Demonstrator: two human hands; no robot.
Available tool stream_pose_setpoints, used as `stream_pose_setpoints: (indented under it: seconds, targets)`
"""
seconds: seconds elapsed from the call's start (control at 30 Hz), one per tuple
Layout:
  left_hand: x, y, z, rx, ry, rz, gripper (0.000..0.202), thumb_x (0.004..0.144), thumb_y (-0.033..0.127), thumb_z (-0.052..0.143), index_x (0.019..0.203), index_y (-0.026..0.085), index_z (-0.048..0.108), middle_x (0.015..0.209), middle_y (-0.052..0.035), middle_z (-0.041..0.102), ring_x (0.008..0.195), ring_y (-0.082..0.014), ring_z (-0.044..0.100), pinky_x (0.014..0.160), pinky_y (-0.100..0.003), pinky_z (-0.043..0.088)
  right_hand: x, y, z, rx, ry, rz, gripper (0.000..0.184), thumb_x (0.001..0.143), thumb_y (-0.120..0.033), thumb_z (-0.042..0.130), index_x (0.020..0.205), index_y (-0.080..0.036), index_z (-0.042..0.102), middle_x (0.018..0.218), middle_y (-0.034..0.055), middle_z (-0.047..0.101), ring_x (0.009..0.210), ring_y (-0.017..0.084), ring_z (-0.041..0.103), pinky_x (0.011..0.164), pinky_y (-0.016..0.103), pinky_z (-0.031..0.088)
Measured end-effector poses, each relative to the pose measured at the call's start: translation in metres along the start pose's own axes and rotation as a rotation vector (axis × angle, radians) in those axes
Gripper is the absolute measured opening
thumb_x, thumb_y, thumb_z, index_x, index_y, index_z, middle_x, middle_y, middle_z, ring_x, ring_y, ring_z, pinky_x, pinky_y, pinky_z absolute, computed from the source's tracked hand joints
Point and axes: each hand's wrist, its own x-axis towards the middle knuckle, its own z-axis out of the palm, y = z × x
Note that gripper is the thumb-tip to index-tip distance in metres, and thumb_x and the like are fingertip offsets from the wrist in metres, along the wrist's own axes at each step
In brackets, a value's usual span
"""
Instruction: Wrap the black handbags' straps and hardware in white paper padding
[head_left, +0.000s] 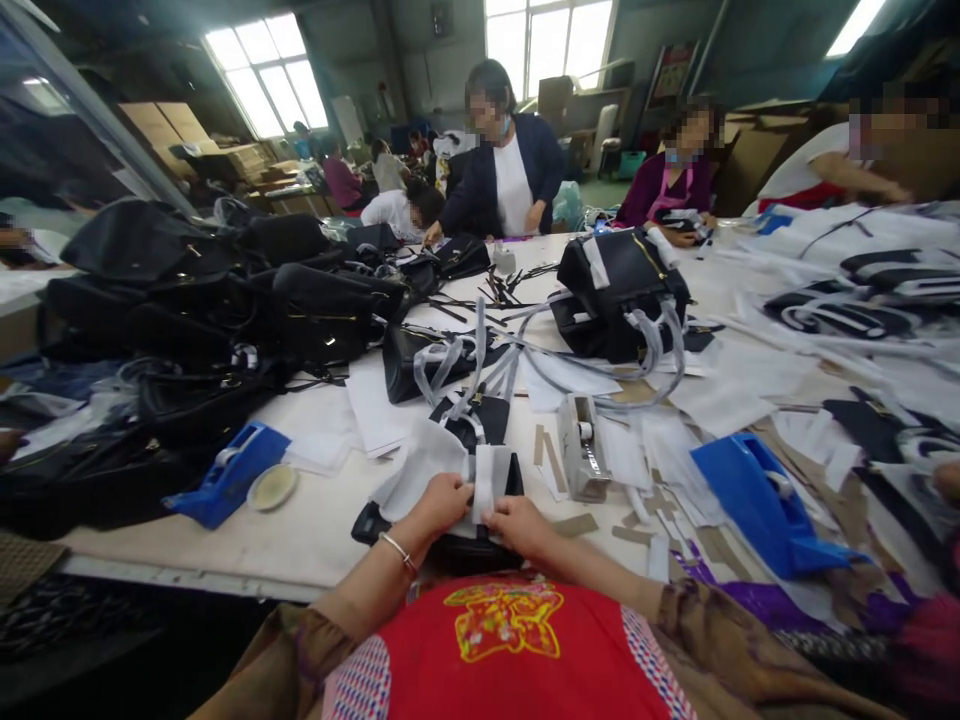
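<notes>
A black handbag (pixel 491 415) lies at the near table edge in front of me, partly wrapped in white paper (pixel 420 465). My left hand (pixel 442 500), with a bracelet at the wrist, pinches the white paper strip (pixel 484 480) on the bag. My right hand (pixel 517 522) is closed on the same strip from the other side. Both hands touch the bag's near end. Grey plastic-wrapped straps (pixel 480 360) run away from the bag across the table.
A grey tape dispenser (pixel 583 445) stands right of the bag, a blue dispenser (pixel 757 500) further right, another blue one (pixel 236 470) at left beside a small dish (pixel 273 487). Black bags (pixel 225 300) pile up at left, one (pixel 619 290) at centre. Several people work across the table.
</notes>
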Motion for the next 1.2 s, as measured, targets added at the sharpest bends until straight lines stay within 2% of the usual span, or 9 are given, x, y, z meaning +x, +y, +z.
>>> stream_pose_setpoints:
  seconds: [0.13,0.23,0.33,0.5,0.67,0.77,0.93,1.13,1.2]
  targets:
    - [-0.003,-0.004,0.001,0.048,-0.011,0.024,0.025,0.081,0.026,0.058,0.059,0.016,0.058,0.046,0.0009,0.051,0.045,-0.0123,0.047,0.049,-0.023,0.027,-0.002,-0.01,-0.011,-0.343,0.034,-0.172,0.027,0.089,-0.034,0.05,0.079,-0.015,0.065,0.077,0.0054,0.066,0.073,0.016,0.056,0.064,0.025,0.035]
    - [0.0,-0.004,0.0,0.101,0.003,0.05,0.025,0.081,0.024,0.058,0.057,0.016,0.058,0.048,0.0,0.053,0.049,-0.0126,0.048,0.052,-0.024,0.028,0.007,-0.025,-0.015,-0.51,0.153,-0.138,0.039,0.091,-0.046,0.047,0.079,-0.013,0.065,0.075,0.0086,0.066,0.07,0.018,0.055,0.061,0.027,0.033]
    - [0.004,-0.005,-0.001,0.146,0.002,0.075,0.023,0.081,0.021,0.055,0.059,0.015,0.059,0.052,-0.001,0.054,0.053,-0.0128,0.047,0.054,-0.025,0.028,0.018,-0.032,-0.013,-0.445,0.156,-0.091,0.031,0.084,-0.041,0.059,0.068,-0.014,0.063,0.066,0.0054,0.063,0.065,0.016,0.054,0.058,0.025,0.032]
    - [0.005,-0.01,-0.003,0.145,-0.066,0.113,0.019,0.081,0.019,0.05,0.069,0.014,0.065,0.066,-0.0033,0.062,0.062,-0.0141,0.051,0.056,-0.024,0.031,0.029,-0.024,-0.009,-0.135,0.1,-0.224,0.014,0.078,-0.028,0.062,0.073,-0.015,0.064,0.066,-0.0009,0.061,0.064,0.013,0.054,0.059,0.023,0.038]
    - [0.003,-0.011,-0.012,0.063,-0.24,0.109,0.019,0.08,0.024,0.049,0.076,0.014,0.064,0.065,-0.0023,0.062,0.058,-0.0146,0.05,0.054,-0.025,0.033,0.035,-0.019,-0.013,0.048,-0.057,0.011,0.013,0.085,-0.025,0.051,0.078,-0.017,0.058,0.05,-0.005,0.051,0.045,0.012,0.049,0.047,0.023,0.037]
    - [0.004,-0.008,-0.015,0.043,-0.284,0.105,0.026,0.081,0.037,0.055,0.08,0.013,0.065,0.068,-0.0023,0.063,0.061,-0.016,0.052,0.055,-0.025,0.033,0.034,-0.024,-0.017,-0.139,-0.018,-0.055,0.016,0.087,-0.024,0.051,0.073,-0.017,0.054,0.054,-0.0016,0.055,0.05,0.013,0.053,0.051,0.023,0.038]
    - [0.01,-0.004,-0.007,0.143,-0.194,0.128,0.044,0.087,0.053,0.046,0.069,0.015,0.061,0.063,-0.0031,0.059,0.061,-0.0173,0.051,0.057,-0.026,0.032,0.034,-0.031,-0.018,-0.588,0.053,-0.245,0.015,0.088,-0.013,0.046,0.082,-0.013,0.059,0.081,0.0112,0.065,0.073,0.018,0.059,0.068,0.029,0.043]
    - [0.014,0.0,-0.002,0.115,-0.192,0.132,0.041,0.087,0.05,0.046,0.075,0.014,0.064,0.07,-0.0049,0.064,0.066,-0.0192,0.054,0.06,-0.027,0.036,0.039,-0.033,-0.038,-0.435,-0.161,-0.304,0.022,0.087,-0.011,0.045,0.102,-0.012,0.062,0.083,0.0052,0.067,0.068,0.014,0.06,0.066,0.024,0.047]
    - [0.014,0.003,-0.001,0.111,-0.174,0.12,0.042,0.086,0.05,0.046,0.074,0.014,0.064,0.069,-0.0053,0.064,0.066,-0.0197,0.054,0.06,-0.027,0.037,0.04,-0.028,-0.054,-0.312,-0.124,-0.251,0.03,0.088,-0.012,0.042,0.11,-0.014,0.062,0.08,0.0023,0.068,0.064,0.012,0.06,0.065,0.023,0.048]
